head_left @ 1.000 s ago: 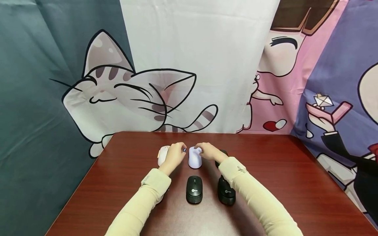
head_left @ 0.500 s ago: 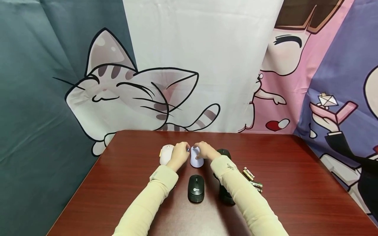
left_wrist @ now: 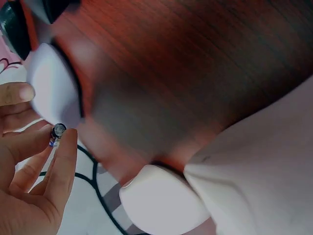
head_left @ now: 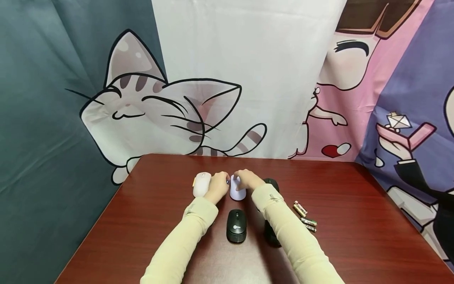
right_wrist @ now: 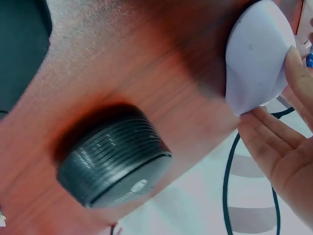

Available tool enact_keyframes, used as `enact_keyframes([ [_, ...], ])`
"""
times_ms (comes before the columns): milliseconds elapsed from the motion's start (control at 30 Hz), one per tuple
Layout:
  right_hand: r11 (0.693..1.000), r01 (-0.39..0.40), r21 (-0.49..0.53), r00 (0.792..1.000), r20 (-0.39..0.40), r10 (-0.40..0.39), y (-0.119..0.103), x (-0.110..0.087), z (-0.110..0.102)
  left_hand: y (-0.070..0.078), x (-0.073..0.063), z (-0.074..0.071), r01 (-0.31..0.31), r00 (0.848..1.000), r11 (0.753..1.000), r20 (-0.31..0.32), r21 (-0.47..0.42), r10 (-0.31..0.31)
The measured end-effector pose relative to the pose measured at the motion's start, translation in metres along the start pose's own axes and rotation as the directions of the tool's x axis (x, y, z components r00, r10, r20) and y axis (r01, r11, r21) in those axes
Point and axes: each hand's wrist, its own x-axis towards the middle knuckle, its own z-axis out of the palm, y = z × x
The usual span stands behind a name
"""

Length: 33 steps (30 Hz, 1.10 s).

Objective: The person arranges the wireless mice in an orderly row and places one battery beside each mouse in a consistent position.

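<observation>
Head view: battery (head_left: 228, 182) in the left hand (head_left: 218, 187), lavender mouse (head_left: 238, 192) just to its right

The lavender mouse lies between the two hands, with its long axis running roughly away from the person. The right hand (head_left: 250, 181) comes at it from the right and holds it near its far end: in the right wrist view the thumb presses one flank while the other fingers reach round the end edge. Whether the mouse is lifted at all, I cannot tell.

On the opposite flank, the left hand pinches what looks like a battery in a narrow grip. The left wrist view shows its round silver end turned toward that camera, so its length is foreshortened and its angle to the mouse is hard to judge. The battery sits right by the mouse's far half; whether the two touch is unclear. The short sideways relation between them seems to be what counts, with the left hand the one carrying the battery.

Just left of the left hand lies a white mouse (head_left: 202, 184). Nearer the body than both hands is a black mouse (head_left: 236, 225), and to the right of the right forearm lie loose batteries (head_left: 300, 209).
</observation>
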Motion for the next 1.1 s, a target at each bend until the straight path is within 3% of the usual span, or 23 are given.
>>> enact_keyframes([
  [200, 0.999, 0.008, -0.04, 1.0, 0.004, -0.008, -0.001, -0.001, -0.006, 0.006, 0.005, 0.01, 0.061, 0.998, 0.998, -0.013, 0.025, -0.06],
  [600, 0.999, -0.019, -0.031, 1.0, -0.005, 0.019, -0.006, 0.002, -0.006, 0.007, 0.014, 0.026, 0.145, 0.986, 0.989, -0.084, -0.027, -0.147],
  [1100, 1.0, -0.014, -0.018, 1.0, -0.016, 0.013, -0.004, 0.001, -0.005, 0.007, 0.015, 0.033, 0.146, 0.983, 0.988, -0.105, -0.044, -0.15],
])
